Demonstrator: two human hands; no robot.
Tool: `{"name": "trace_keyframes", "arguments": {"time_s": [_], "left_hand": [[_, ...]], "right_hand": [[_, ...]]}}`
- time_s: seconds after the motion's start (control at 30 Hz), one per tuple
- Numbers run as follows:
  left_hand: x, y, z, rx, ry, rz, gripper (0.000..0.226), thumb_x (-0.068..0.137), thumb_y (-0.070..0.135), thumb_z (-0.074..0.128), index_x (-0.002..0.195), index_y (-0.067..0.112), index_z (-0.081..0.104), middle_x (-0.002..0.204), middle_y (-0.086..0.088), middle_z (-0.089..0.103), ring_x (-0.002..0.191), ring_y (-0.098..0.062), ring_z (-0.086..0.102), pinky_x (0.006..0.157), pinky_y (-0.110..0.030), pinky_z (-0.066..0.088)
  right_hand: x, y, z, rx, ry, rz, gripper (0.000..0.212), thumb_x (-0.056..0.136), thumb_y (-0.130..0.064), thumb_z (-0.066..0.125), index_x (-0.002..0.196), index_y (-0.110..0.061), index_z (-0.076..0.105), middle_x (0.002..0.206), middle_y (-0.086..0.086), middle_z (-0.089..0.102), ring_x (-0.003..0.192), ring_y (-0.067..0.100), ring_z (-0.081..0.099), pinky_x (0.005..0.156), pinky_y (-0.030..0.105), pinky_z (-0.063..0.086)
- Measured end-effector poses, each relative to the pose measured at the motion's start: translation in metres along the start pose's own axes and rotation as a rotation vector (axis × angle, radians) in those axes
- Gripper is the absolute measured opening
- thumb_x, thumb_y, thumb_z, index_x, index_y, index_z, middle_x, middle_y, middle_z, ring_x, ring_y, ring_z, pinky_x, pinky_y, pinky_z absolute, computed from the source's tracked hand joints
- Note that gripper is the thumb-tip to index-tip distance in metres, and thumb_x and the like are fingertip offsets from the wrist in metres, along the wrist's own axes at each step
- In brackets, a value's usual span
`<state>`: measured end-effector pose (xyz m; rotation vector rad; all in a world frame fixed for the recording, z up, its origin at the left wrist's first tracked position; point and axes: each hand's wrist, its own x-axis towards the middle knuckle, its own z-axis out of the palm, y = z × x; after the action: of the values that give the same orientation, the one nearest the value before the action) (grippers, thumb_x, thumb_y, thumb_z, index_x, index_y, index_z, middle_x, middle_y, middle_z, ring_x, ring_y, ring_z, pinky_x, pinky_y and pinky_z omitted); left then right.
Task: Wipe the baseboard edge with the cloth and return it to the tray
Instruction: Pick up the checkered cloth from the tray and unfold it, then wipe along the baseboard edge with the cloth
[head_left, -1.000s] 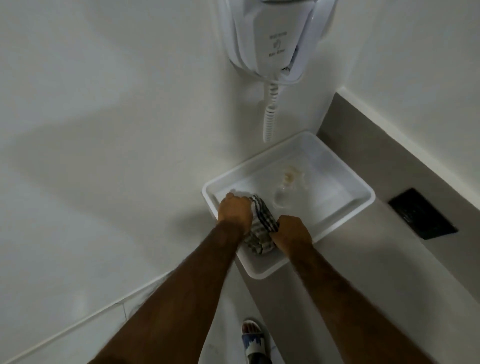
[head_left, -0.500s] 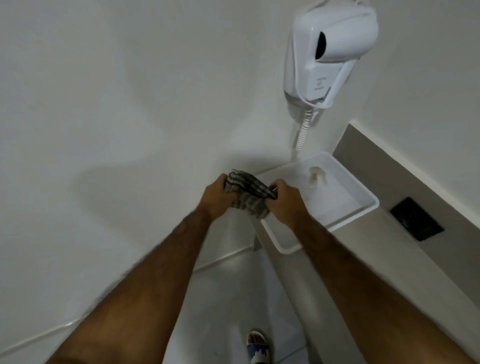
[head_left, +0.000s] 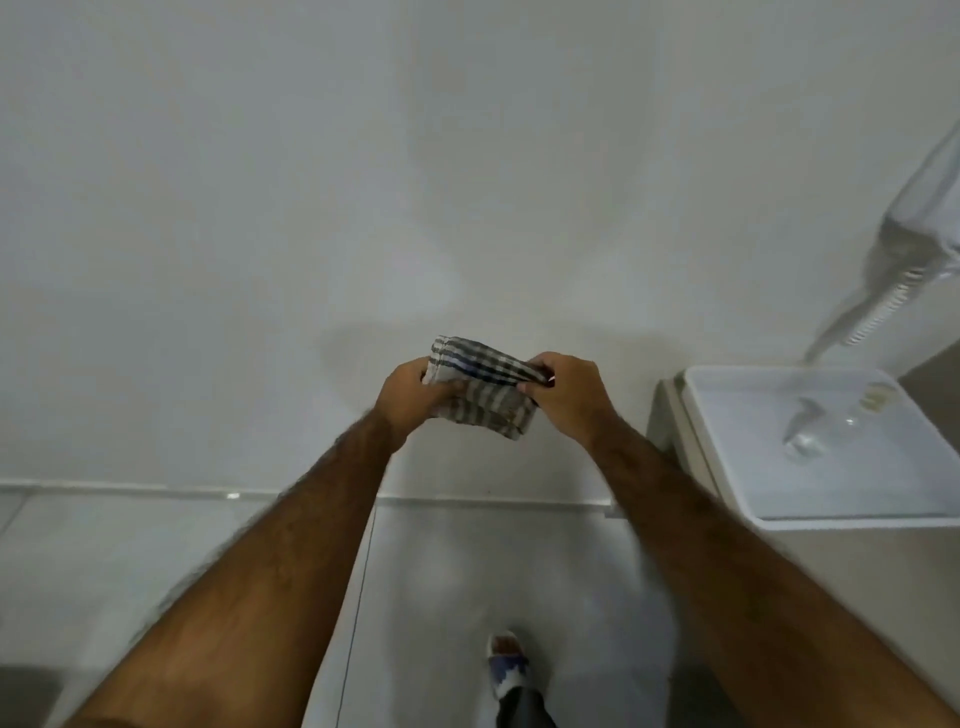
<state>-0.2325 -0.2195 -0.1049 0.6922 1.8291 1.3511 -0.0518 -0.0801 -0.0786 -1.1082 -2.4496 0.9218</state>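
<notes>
A grey and white striped cloth (head_left: 480, 387) is folded and held in the air in front of the white wall. My left hand (head_left: 413, 389) grips its left end and my right hand (head_left: 569, 392) pinches its right end. The white tray (head_left: 727, 415) sits on the counter at the right, apart from the cloth, with a small clear glass item (head_left: 805, 441) inside. The white baseboard (head_left: 493, 501) runs along the foot of the wall, below my hands and partly hidden by my forearms.
A wall-mounted hair dryer with a coiled cord (head_left: 883, 306) hangs blurred above the tray. The grey counter (head_left: 857, 582) fills the right side. Pale floor tiles (head_left: 467, 582) lie below, with my sandalled foot (head_left: 506, 665) near the bottom.
Both hands lifted the cloth out of the tray and carried it left, away from the counter. The view swung left and down, so the tray now sits at the right edge.
</notes>
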Motion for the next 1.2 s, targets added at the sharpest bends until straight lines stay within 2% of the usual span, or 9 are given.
{"name": "trace_keyframes", "arguments": {"time_s": [0.2,0.33,0.6,0.73,0.8,0.9,1.03,1.1,1.2], "left_hand": [[0.024,-0.124,-0.029,-0.208,0.146,-0.185,0.037,0.082,0.021,0.083,0.113,0.004,0.076,0.112,-0.021,0.079,0.109,-0.041,0.073,0.097,-0.055,0.060],[0.056,-0.259,-0.034,-0.442,0.276,-0.287,0.020,0.090,0.007,0.074,0.110,0.002,0.075,0.102,-0.015,0.080,0.103,-0.037,0.074,0.091,-0.045,0.059],[0.126,-0.555,-0.006,-0.966,0.561,-0.366,0.044,0.099,0.010,0.062,0.142,0.000,0.058,0.136,-0.027,0.067,0.126,-0.042,0.065,0.102,-0.056,0.054],[0.166,-0.674,0.027,-1.034,0.621,-0.373,0.044,0.100,-0.002,0.056,0.144,0.003,0.055,0.136,-0.025,0.068,0.122,-0.042,0.067,0.095,-0.056,0.059],[0.184,-0.725,0.042,-1.006,0.626,-0.383,0.042,0.099,-0.004,0.057,0.140,0.006,0.059,0.131,-0.022,0.071,0.114,-0.042,0.071,0.091,-0.057,0.061],[0.211,-0.787,0.050,-0.892,0.662,-0.464,0.037,0.094,-0.002,0.067,0.129,0.009,0.066,0.120,-0.020,0.076,0.104,-0.042,0.075,0.090,-0.058,0.061],[0.254,-0.850,0.047,-0.798,0.758,-0.590,0.038,0.087,0.003,0.077,0.124,0.001,0.069,0.109,-0.022,0.078,0.093,-0.039,0.077,0.084,-0.050,0.065],[0.275,-0.867,0.045,-0.741,0.792,-0.579,0.037,0.088,0.007,0.077,0.124,0.003,0.070,0.108,-0.018,0.078,0.097,-0.038,0.076,0.091,-0.054,0.063],[0.305,-0.878,0.039,-0.664,0.845,-0.509,0.037,0.092,0.011,0.074,0.128,0.008,0.068,0.116,-0.013,0.076,0.102,-0.032,0.073,0.096,-0.048,0.060]], "right_hand": [[0.035,0.039,0.123,0.017,-0.188,0.018,0.018,0.094,-0.014,0.080,0.111,-0.007,0.078,0.101,0.008,0.080,0.085,0.016,0.068,0.079,0.022,0.053],[0.061,0.101,0.249,0.067,-0.324,0.012,0.017,0.094,-0.011,0.080,0.110,-0.008,0.078,0.095,0.003,0.078,0.084,0.015,0.070,0.076,0.017,0.051],[0.085,0.244,0.512,0.123,-0.488,0.042,0.020,0.092,-0.014,0.082,0.111,-0.007,0.078,0.097,0.010,0.080,0.085,0.025,0.076,0.084,0.040,0.066],[0.096,0.304,0.611,0.030,-0.550,0.000,0.027,0.094,-0.020,0.081,0.118,-0.009,0.077,0.098,0.005,0.076,0.086,0.020,0.074,0.083,0.035,0.065],[0.105,0.330,0.649,-0.156,-0.553,-0.167,0.034,0.098,-0.032,0.075,0.125,-0.011,0.072,0.112,0.007,0.075,0.102,0.024,0.072,0.088,0.036,0.060],[0.128,0.361,0.679,-0.512,-0.433,-0.621,0.040,0.099,-0.037,0.070,0.129,-0.010,0.066,0.127,0.010,0.067,0.122,0.030,0.062,0.098,0.042,0.055],[0.170,0.383,0.695,-0.806,-0.157,-1.190,0.033,0.092,-0.017,0.069,0.122,-0.005,0.070,0.141,0.024,0.063,0.144,0.043,0.049,0.122,0.057,0.035],[0.189,0.383,0.691,-0.844,0.037,-1.283,0.038,0.097,-0.011,0.058,0.134,-0.004,0.065,0.157,0.026,0.049,0.152,0.044,0.037,0.126,0.060,0.024],[0.211,0.384,0.672,-0.906,0.363,-1.306,0.047,0.109,-0.010,0.036,0.154,-0.005,0.049,0.167,0.018,0.036,0.155,0.038,0.035,0.127,0.053,0.023]]}}
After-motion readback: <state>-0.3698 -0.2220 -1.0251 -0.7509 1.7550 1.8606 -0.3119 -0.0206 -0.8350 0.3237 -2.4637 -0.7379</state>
